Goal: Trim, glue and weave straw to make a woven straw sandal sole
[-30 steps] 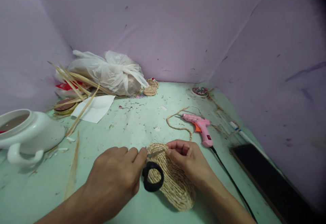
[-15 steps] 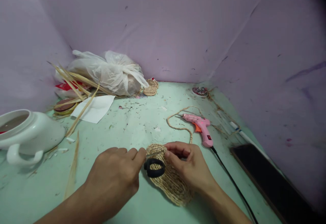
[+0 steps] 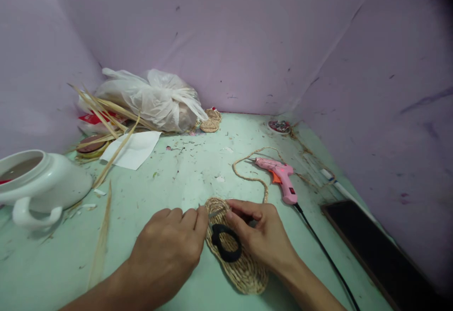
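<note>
A coiled sole-shaped piece of twisted straw cord (image 3: 247, 273) lies at the front centre, between my two hands. My left hand (image 3: 173, 245) is closed at its left edge, gripping black-handled scissors (image 3: 228, 255). One handle loop of the scissors lies over the straw piece, and a bit of blade shows above it. The rest of the scissors is hidden by my left fingers. On the other side, my right hand (image 3: 262, 231) pinches the piece's upper right edge between thumb and fingers. From near this hand a loose straw cord (image 3: 244, 176) curves away toward the back.
A pink glue gun (image 3: 279, 174) with a black cable lies right of centre, near a dark flat slab (image 3: 371, 249). At left are a white pot (image 3: 63, 183), straw strips (image 3: 102, 231), white paper (image 3: 134, 150) and a plastic bag (image 3: 159, 98). Purple walls (image 3: 219, 32) enclose the table.
The scissors' handle loop has swung down and to the right over the straw piece. My left hand has shifted slightly right, while my right hand keeps its pinch.
</note>
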Available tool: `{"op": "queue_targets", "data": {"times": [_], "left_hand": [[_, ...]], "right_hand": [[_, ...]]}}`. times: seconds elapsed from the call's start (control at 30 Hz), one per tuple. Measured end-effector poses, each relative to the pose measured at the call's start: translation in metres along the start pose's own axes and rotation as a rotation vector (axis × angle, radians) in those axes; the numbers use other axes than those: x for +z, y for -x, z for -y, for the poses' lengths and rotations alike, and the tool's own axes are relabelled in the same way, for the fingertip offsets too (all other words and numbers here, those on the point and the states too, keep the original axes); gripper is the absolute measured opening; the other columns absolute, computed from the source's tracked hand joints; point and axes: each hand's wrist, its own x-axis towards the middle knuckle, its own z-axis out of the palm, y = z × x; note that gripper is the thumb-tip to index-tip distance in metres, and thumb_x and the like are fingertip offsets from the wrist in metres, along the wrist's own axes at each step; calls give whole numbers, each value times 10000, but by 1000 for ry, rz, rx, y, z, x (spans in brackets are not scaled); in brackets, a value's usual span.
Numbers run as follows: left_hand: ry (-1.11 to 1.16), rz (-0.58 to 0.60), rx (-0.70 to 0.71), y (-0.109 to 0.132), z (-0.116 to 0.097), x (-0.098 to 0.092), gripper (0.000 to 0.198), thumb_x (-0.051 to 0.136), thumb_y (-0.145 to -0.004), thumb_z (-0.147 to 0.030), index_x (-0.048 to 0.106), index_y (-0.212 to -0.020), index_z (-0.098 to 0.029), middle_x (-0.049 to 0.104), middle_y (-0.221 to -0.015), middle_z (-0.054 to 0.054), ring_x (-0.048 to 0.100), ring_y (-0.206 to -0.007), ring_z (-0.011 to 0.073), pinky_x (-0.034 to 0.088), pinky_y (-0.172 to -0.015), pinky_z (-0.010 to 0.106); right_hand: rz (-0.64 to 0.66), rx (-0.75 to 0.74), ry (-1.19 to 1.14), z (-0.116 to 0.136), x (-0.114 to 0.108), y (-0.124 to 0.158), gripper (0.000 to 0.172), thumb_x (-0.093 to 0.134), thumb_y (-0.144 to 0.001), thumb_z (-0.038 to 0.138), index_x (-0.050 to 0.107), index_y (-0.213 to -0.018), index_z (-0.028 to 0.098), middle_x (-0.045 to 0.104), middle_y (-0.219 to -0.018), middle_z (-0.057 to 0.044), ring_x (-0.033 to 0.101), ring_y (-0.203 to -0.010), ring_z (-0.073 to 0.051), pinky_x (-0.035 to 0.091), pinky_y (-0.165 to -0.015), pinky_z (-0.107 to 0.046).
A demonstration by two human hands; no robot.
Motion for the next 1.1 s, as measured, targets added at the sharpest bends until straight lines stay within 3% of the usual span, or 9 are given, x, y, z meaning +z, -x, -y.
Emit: {"op": "queue_targets", "data": {"times": [0.17, 0.33, 0.47, 0.67, 0.83, 1.1], "left_hand": [[-19, 21, -14, -2, 1, -4, 323, 514, -665, -61, 585, -969, -142, 584, -619, -1, 551, -531, 192, 391, -499, 316], [-3, -2, -102, -2, 8, -13, 384, 439, -616, -17, 585, -939, -167, 601, -614, -6, 554, -520, 203, 361, -491, 322], [63, -40, -56, -4, 14, -10, 364, 418, -642, -24, 560, -936, -186, 603, -615, -19, 544, -521, 194, 342, -495, 318], [88, -100, 30, -4, 16, -1, 290, 453, -735, -84, 514, -1005, -174, 593, -632, -18, 522, -527, 175, 324, -510, 311], [81, -55, 51, -2, 16, -1, 282, 435, -759, -77, 508, -1014, -173, 597, -648, -11, 530, -550, 173, 334, -525, 312], [75, 10, 42, -4, 17, -7, 319, 459, -695, -54, 540, -976, -181, 603, -633, -7, 533, -534, 183, 342, -503, 313]], "right_hand": [[-75, 72, 44, -5, 0, -3, 206, 555, -751, 271, 711, -841, 172, 675, -659, -25, 598, -585, -155, 478, -551, -249], [-84, 250, -219, -8, -3, -10, 264, 620, -656, 281, 700, -849, 120, 667, -635, -42, 583, -555, -147, 451, -525, -252], [-36, 313, -374, -4, -5, -11, 231, 648, -604, 269, 685, -777, 120, 618, -556, -3, 518, -483, -104, 404, -491, -239], [-41, 324, -372, 1, -5, -11, 219, 657, -585, 243, 628, -768, 127, 572, -511, 32, 449, -435, -71, 342, -448, -213], [-26, 296, -302, 4, -6, -11, 146, 631, -616, 215, 590, -735, 140, 563, -536, 31, 452, -463, -73, 332, -460, -209], [4, 288, -295, 3, -7, -7, 180, 644, -635, 248, 587, -766, 137, 570, -559, 23, 477, -493, -86, 362, -492, -222]]}}
